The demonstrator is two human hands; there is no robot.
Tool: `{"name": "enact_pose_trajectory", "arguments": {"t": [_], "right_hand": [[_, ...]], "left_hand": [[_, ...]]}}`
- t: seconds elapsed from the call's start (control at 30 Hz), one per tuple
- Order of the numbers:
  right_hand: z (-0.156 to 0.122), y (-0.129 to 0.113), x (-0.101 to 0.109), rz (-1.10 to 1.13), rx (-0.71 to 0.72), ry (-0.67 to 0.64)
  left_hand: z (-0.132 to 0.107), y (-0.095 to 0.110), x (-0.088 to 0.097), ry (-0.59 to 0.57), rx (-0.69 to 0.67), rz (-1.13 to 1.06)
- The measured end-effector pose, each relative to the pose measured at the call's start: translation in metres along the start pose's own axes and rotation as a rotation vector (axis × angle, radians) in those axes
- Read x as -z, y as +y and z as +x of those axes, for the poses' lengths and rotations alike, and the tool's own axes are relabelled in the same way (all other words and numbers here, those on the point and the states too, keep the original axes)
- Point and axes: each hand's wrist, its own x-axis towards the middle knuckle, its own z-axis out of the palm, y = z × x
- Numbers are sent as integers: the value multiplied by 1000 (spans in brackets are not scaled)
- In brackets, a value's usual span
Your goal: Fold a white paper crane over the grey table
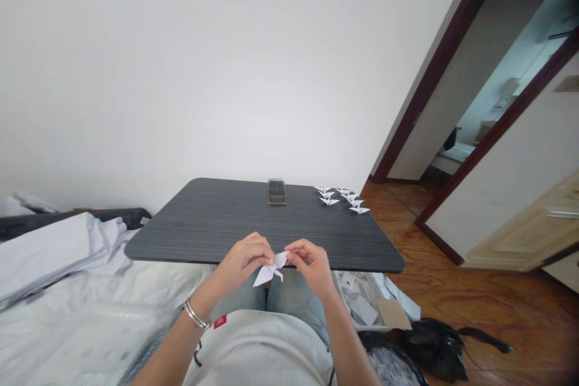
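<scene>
Pinching a white paper crane [270,269] at lower centre of the frame, the left hand [246,262] and right hand [312,266] were close together, both clamped on its folds just over the near edge of the dark bench [203,217]. Several more paper cranes [342,198] stood at the bench's far right, near a phone [277,192].

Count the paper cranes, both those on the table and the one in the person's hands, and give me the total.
White paper cranes on the grey table: 7, as near as this small view shows
Folded paper crane held by the left hand and right hand: 1
Total: 8
</scene>
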Motion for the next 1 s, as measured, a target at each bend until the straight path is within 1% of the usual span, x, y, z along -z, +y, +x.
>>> {"name": "enact_pose_trajectory", "arguments": {"t": [0.2, 0.37, 0.57, 0.8, 1.0], "right_hand": [[3, -8, 6, -81, 3, -25], [4, -5, 8, -106, -35, -50], [4, 2, 10, -66, -93, -87], [5, 3, 9, -3, -154, -107], [6, 3, 8, 73, -223, -144]], "left_hand": [[-1, 1, 0, -28, -21, 71], [-1, 2, 0, -30, -34, 81], [-1, 3, 0, -31, -49, 92], [0, 3, 0, -13, -62, 98], [-1, 3, -1, -25, -73, 109]]}}
